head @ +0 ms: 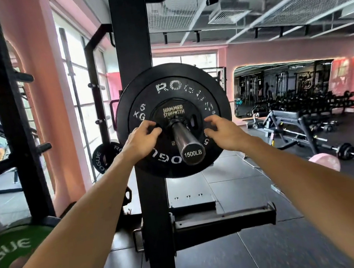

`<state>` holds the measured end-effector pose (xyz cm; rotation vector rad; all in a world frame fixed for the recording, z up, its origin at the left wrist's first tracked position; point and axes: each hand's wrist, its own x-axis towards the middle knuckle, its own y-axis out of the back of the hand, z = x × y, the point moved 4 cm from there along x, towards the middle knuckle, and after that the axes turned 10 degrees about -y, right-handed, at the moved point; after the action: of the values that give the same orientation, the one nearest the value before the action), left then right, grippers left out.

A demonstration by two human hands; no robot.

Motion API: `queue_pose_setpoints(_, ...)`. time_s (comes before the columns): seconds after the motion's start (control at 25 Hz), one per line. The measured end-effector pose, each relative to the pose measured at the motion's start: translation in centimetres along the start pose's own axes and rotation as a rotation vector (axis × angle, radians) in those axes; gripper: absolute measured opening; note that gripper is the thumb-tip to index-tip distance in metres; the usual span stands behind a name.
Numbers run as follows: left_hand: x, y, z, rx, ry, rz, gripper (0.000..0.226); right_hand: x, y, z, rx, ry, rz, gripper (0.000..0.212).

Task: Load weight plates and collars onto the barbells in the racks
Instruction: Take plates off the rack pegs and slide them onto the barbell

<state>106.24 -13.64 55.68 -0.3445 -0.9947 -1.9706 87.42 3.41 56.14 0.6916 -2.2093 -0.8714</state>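
With both hands on plate [173,120], bar sleeve [187,140] pts twd cam.

Both arms outstretched; left hand [142,141] and right hand [224,133] fingers curled.

Barbell sleeve [186,137] points toward viewer, end cap marked 1500LB. Three black plates on it, upright, stacked flush: large plain plate [219,96] rearmost, Rogue 5 KG plate [169,88] next, small Hammer Strength plate [173,111] outermost. Whether collar fitted, unclear.
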Motion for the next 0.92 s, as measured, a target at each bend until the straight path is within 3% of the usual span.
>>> queue_pose_setpoints(0.4,6.9,-4.0,-4.9,0.059,0.018,-0.096,0.034,6.8,-3.7,-0.2,-0.04,-0.005,-0.064,0.039)
queue_pose_setpoints(0.6,7.9,-6.7,-5.7,-0.149,0.077,-0.152,0.04,8.2,-5.9,-0.2,-0.026,-0.037,-0.118,0.04)
queue_pose_setpoints(0.76,8.1,-7.6,-5.5,-0.36,0.139,-0.069,0.035,8.6,-6.9,0.6,0.036,-0.089,-0.132,0.043)
queue_pose_setpoints(0.92,8.2,-7.6,-5.6,-0.407,0.147,-0.031,0.032,8.6,-7.7,0.5,0.086,-0.108,-0.129,0.036)
